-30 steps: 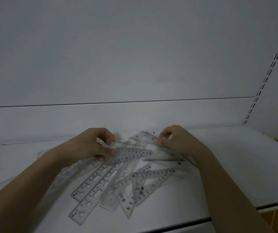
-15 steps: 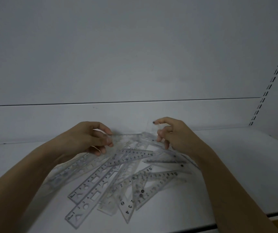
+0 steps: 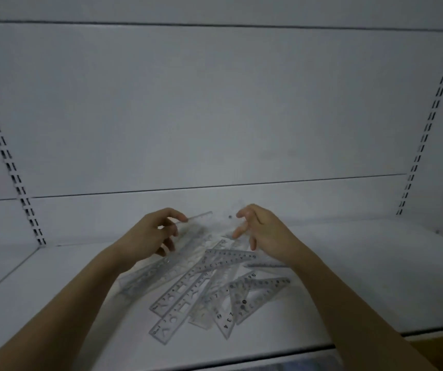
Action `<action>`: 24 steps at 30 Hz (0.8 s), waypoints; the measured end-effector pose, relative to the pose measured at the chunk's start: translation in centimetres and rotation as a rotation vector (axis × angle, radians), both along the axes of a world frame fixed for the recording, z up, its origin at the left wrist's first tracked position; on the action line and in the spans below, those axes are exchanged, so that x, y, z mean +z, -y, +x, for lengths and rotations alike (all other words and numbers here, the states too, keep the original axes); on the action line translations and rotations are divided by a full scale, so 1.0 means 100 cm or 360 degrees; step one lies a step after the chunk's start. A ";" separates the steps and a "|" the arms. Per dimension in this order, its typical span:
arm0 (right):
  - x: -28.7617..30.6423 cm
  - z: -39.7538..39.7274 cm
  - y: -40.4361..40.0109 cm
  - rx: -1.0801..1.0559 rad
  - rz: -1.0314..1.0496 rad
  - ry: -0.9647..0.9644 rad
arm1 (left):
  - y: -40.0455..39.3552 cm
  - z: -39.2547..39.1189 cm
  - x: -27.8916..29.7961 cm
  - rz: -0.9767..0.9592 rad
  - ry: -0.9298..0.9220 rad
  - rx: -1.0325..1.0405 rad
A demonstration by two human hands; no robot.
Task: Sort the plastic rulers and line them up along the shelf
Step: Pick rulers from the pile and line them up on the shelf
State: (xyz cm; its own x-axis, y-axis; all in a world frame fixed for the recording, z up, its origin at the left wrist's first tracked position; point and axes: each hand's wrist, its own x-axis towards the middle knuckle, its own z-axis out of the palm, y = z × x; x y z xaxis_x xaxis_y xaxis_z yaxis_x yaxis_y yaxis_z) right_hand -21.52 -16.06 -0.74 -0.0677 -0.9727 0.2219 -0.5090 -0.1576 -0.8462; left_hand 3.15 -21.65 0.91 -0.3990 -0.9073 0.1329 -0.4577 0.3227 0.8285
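The left hand (image 3: 150,236) pinches one clear straight plastic ruler (image 3: 200,217) by its end, lifted off the heap; the right hand (image 3: 262,230) hovers beside it, fingers loosely spread, seemingly holding nothing. The tangled pile of transparent rulers (image 3: 209,287) lies mid-shelf (image 3: 362,277) — sorting barely begun; next, probably, lay that ruler flat along the shelf.

Left hand (image 3: 153,235): raised at the end of a bare forearm that enters from the lower left, fingers curled, fingertips (image 3: 181,218) and thumb pinching the end of a clear ruler (image 3: 201,217). Right hand (image 3: 262,231): raised at the end of a bare forearm that enters from the lower right, fingers spread and loosely bent; whether it touches anything cannot be told. The two hands face each other, apart.
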 end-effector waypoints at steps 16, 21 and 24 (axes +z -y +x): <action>0.047 0.293 -0.037 0.0467 0.0036 -0.0256 | -0.103 0.308 0.025 -0.0324 0.0602 0.0406; 0.063 0.426 -0.047 0.0634 -0.0045 -0.0386 | -0.151 0.442 0.031 -0.0389 0.0589 0.0651; 0.072 0.505 -0.048 0.0726 -0.0092 -0.0407 | -0.179 0.519 0.036 -0.0341 0.0608 0.0760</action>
